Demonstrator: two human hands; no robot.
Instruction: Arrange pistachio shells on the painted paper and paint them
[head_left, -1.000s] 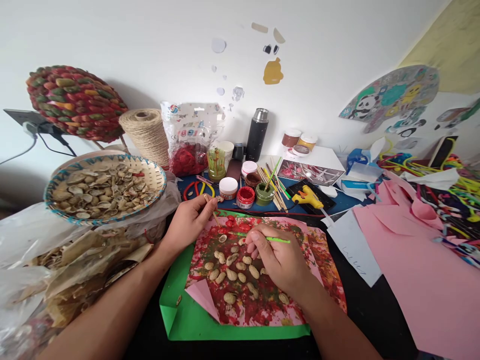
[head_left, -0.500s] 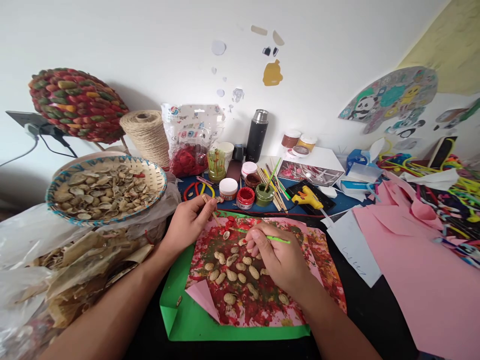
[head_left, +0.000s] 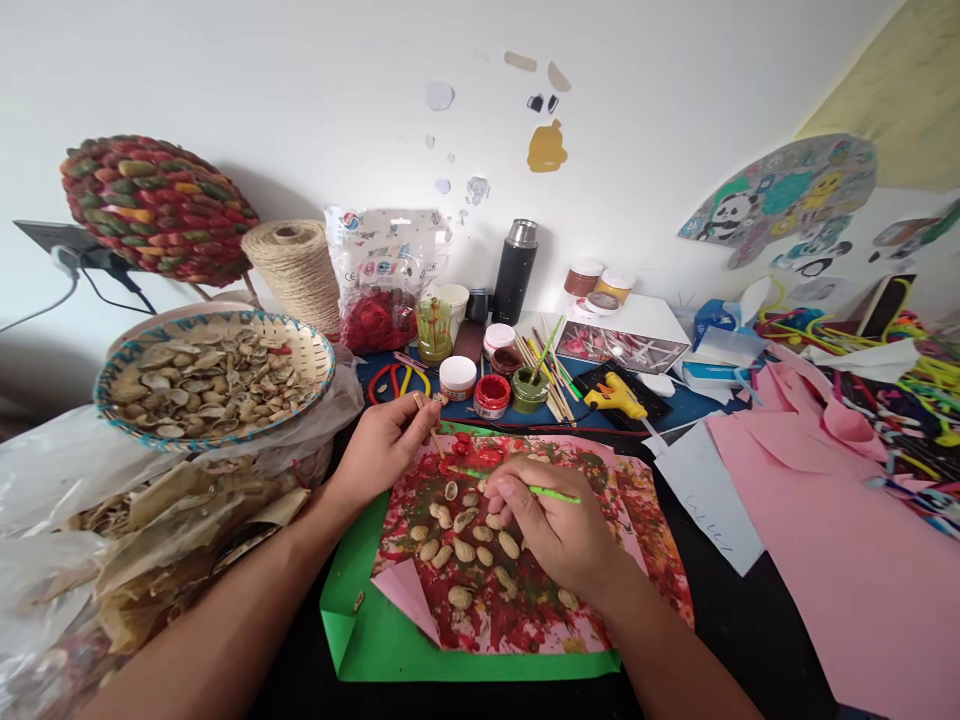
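My right hand (head_left: pixel 551 520) pinches a green-handled paintbrush (head_left: pixel 556 494), its tip pointing left over the paint-smeared pink sheet (head_left: pixel 525 625). My left hand (head_left: pixel 386 445) grips a thin wooden stick (head_left: pixel 436 441) that slants down to the sheet, close to the brush tip. Whether stick and brush touch, I cannot tell. Red-painted peanut shells (head_left: pixel 463 441) lie just beyond the two tips. A half shell (head_left: pixel 451 491) sits below them, hollow side up. Several unpainted peanut shells (head_left: pixel 464 552) are spread over the sheet, some partly hidden by my right hand.
Open jars of red paint (head_left: pixel 492 393) and green paint (head_left: pixel 530 388) stand behind the sheet. A yellow glue gun (head_left: pixel 616 397) lies to their right. At left is a basket (head_left: pixel 105 385) of shells near a twine spool (head_left: pixel 292 265). Pink paper (head_left: pixel 847 560) covers the right side.
The brush tip has shifted slightly left and down toward the stick's lower end. My right hand has moved a little left and down, uncovering more of the red shells.
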